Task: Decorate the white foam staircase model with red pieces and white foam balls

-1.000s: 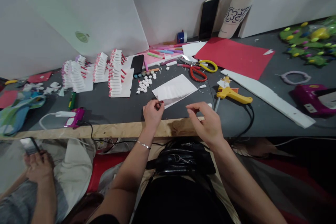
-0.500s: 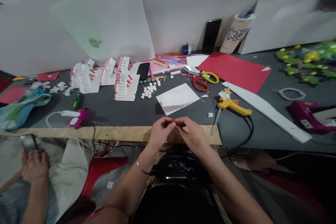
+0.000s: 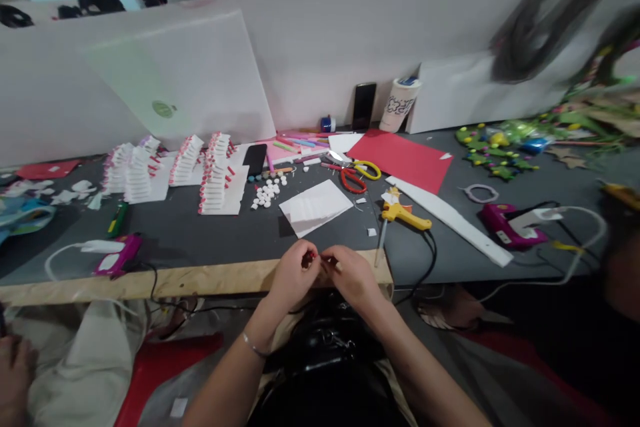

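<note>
My left hand (image 3: 295, 273) and my right hand (image 3: 353, 273) meet just in front of the table's wooden edge (image 3: 200, 280), above a black bag (image 3: 330, 340) on my lap. Both hands have curled fingers pinching a tiny red piece (image 3: 312, 256) between them. A white folded paper sheet (image 3: 315, 207) lies on the grey table just beyond my hands. Small white discs (image 3: 267, 192) sit in a loose pile to its left.
Stacks of white strips with red tips (image 3: 215, 173) stand at the left. Red and yellow scissors (image 3: 357, 173), a red sheet (image 3: 405, 157), a yellow glue gun (image 3: 405, 215), a long white strip (image 3: 450, 220) and a purple glue gun (image 3: 505, 230) lie right. Another person's hand (image 3: 13, 367) shows at lower left.
My hands came off the table and joined at its edge, pinching the red piece. The camera has tilted up and turned right, showing more of the wall and table.
</note>
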The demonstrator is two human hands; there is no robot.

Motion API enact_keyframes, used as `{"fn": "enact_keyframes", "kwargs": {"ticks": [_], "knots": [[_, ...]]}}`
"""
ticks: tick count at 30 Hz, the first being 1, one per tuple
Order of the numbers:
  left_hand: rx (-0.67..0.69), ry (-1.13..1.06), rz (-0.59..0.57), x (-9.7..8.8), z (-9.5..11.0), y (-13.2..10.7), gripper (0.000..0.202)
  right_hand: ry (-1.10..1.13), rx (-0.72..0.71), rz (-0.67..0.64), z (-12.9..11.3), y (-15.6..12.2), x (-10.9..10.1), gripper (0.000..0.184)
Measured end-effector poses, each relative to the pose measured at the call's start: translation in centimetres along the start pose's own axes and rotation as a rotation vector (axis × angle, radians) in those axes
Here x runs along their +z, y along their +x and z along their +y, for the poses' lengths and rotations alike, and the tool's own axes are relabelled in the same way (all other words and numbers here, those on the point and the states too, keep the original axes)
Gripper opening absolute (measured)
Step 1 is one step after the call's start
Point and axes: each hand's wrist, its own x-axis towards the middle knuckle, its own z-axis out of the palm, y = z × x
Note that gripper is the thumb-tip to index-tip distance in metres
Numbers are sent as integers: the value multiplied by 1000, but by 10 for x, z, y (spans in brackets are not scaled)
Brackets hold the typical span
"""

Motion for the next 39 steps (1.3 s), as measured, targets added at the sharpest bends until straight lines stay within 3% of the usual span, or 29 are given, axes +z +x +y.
{"fn": "enact_keyframes", "kwargs": {"ticks": [4,10,14,17,22,29,39], "knots": [[88,89,-88,-10,-4,-11,19,-64,-119,-33,-9,-1,-1,18],[178,158,-21,-35,-9,-26,29,-45,-262,-86,-34,14,1,16],[234,161,-2,-42,-22,-17,33,-51,-255,-138,-38,27,-5,13],[202,200,12,-38,-38,-1,30,-67,-190,-133,-28,38,-16,12],[99,494,-55,-28,-57,19,10,-122,-93,-93,4,57,-36,11],[75,707,-49,-20,-62,33,9,-119,-24,-16,37,75,-46,17],[134,763,56,-22,-69,69,25,-265,59,4,64,107,-69,17]]}}
